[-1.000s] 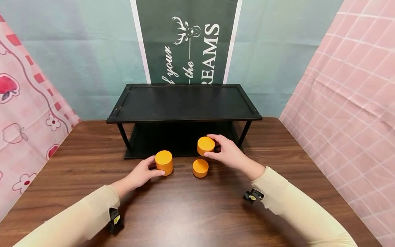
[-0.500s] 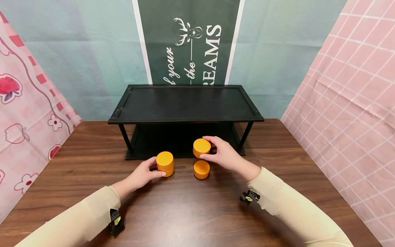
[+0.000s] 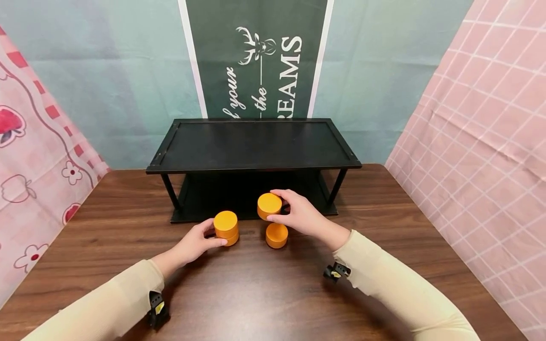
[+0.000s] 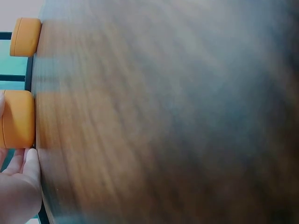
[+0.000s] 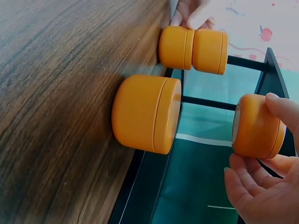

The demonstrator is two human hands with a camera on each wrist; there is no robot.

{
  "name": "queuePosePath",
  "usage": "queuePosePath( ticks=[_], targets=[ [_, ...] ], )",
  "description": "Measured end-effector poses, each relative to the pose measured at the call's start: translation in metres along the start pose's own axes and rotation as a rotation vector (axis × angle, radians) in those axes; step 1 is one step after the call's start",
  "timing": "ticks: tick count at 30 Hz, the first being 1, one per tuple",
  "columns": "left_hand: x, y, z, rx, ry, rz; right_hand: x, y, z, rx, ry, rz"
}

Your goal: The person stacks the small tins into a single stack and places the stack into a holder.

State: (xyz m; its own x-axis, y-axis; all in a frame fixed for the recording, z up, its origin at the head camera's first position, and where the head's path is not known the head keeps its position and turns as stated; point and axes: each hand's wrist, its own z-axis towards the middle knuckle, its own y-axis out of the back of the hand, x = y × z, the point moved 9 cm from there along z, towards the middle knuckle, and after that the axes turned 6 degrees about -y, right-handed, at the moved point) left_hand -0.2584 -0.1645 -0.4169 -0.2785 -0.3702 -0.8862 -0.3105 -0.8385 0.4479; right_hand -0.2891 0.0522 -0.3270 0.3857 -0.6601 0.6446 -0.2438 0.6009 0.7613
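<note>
Two small orange lidded jars stand stacked on the table, the upper jar (image 3: 225,221) squarely on the lower jar (image 5: 175,46). My left hand (image 3: 192,245) grips this stack from the left, thumb in front and fingers behind. Off the table, my right hand (image 3: 300,217) pinches another orange jar (image 3: 268,203) between thumb and fingertips; its pale underside shows in the right wrist view. Just below and in front of it, a lone orange jar (image 3: 277,236) stands upright on the table, right of the stack. In the left wrist view the stack (image 4: 19,119) is partly cut off.
Behind the jars stands a black two-level rack (image 3: 256,144), its lower shelf (image 3: 222,199) close to them. The brown wooden table (image 3: 256,293) reaches to hanging cloths at the back and both sides. Both wrists carry small black cameras on beige sleeves.
My right hand has carried its jar leftward, from above the right side of the lone jar to its upper left. The left hand and the stack have stayed in place.
</note>
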Motion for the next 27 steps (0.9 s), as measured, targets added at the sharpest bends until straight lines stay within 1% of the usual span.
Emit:
queuePosePath(
  ticks=[4,8,17,23,27],
  targets=[
    [-0.001,0.0,0.001,-0.002,-0.007,-0.003,0.002,-0.001,0.001,-0.006,-0.009,0.004],
    [0.0,-0.001,0.001,-0.002,0.001,-0.012,0.005,-0.005,0.004,0.001,0.001,0.009],
    [0.006,-0.003,0.003,-0.013,0.023,-0.097,0.018,-0.016,0.011,0.01,0.027,0.003],
    [0.013,-0.002,-0.001,-0.003,0.025,-0.131,0.026,-0.028,0.016,0.028,0.055,0.03],
    [0.016,-0.001,-0.003,0.002,0.031,-0.146,0.03,-0.032,0.019,0.039,0.064,0.033]
  ],
)
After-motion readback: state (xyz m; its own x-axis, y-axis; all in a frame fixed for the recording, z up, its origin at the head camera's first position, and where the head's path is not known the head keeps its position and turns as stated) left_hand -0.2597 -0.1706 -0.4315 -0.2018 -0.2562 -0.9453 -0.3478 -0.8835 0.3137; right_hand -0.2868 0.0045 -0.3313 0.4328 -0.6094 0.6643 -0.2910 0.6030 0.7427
